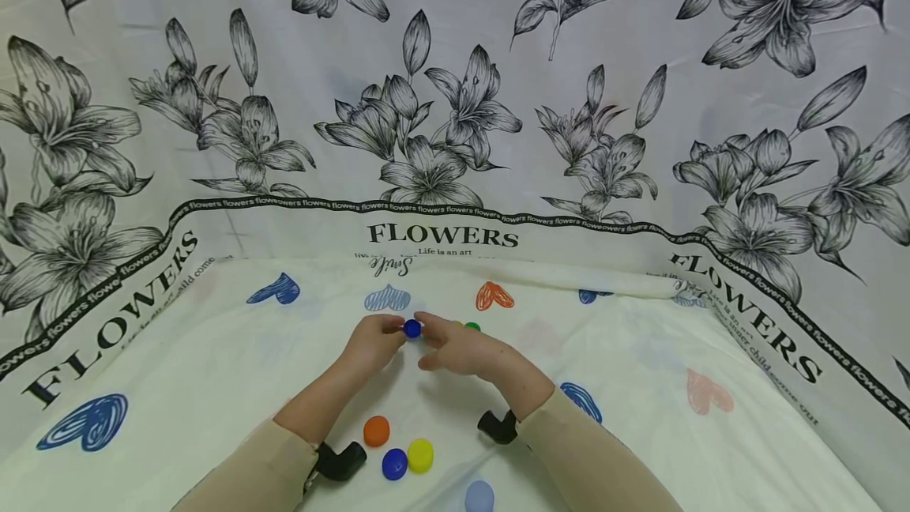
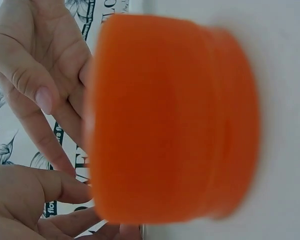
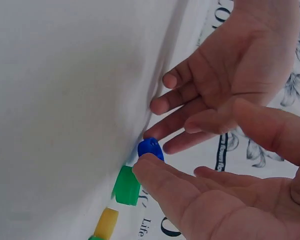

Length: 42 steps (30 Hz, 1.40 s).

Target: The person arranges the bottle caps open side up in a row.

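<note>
A small blue round plastic piece (image 1: 412, 328) sits between my two hands, close beside a green piece (image 3: 127, 185) in the right wrist view. My left hand (image 1: 374, 340) has its fingertips right at the blue piece, its fingers spread in the right wrist view. From the other side my right hand (image 1: 462, 346) reaches in with index finger extended, its fingertip overlapping the blue piece; its thumb stands well apart. A yellow piece (image 3: 107, 223) follows the green one in a row, with another green piece at its end, mostly hidden behind my right hand in the head view.
Nearer to me lie an orange round piece (image 1: 377, 431), a blue one (image 1: 394, 464) and a yellow one (image 1: 420, 455). The orange piece fills much of the left wrist view. Heart-printed white cloth (image 1: 626, 457) covers the surface; a flower-printed curtain (image 1: 455, 180) stands behind.
</note>
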Available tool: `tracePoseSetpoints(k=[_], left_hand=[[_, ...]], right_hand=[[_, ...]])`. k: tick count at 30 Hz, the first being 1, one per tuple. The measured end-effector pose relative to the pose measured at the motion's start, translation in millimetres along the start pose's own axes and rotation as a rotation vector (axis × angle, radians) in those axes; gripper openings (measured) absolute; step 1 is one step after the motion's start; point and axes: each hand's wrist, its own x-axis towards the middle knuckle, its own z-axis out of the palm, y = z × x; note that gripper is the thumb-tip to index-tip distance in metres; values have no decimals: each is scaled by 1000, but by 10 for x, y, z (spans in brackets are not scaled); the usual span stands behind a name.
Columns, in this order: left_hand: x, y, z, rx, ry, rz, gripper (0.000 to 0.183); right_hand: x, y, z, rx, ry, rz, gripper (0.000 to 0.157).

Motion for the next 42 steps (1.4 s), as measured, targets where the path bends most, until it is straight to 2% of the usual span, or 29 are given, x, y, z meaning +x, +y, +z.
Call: tracePoseSetpoints(k=[7,17,23,28,31,33,37,40,42], left_hand=[[-16,19,-2,37,7,1,40],[-28,21,4,72,4,5,41],[-41,60,-53,121,26,68,42],[-106,166,-140,125,7,139,32],[-203,274,-131,126,-40,183,24],[-280,341,-90,137,-75,220,21],[-443,461,31,186,-201,306,20],[-572,544,168,282,-349,362,21],[-648,593,285,368,-435,392,25]], right_hand=[[-7,0,14,4,-54,-40,83],[-25,-8,-42,-7,-50,-34,81],[-96,-43,-270,17,39,-50,68],[-266,-84,-552,11,147,-122,57],[-405,-53,-664,-67,198,-160,49],[-500,0,-688,-182,184,-169,40],[-724,119,-630,-407,60,-98,23],[-902,172,-551,-477,-39,-12,19],[-986,196,-495,-515,-71,30,19]])
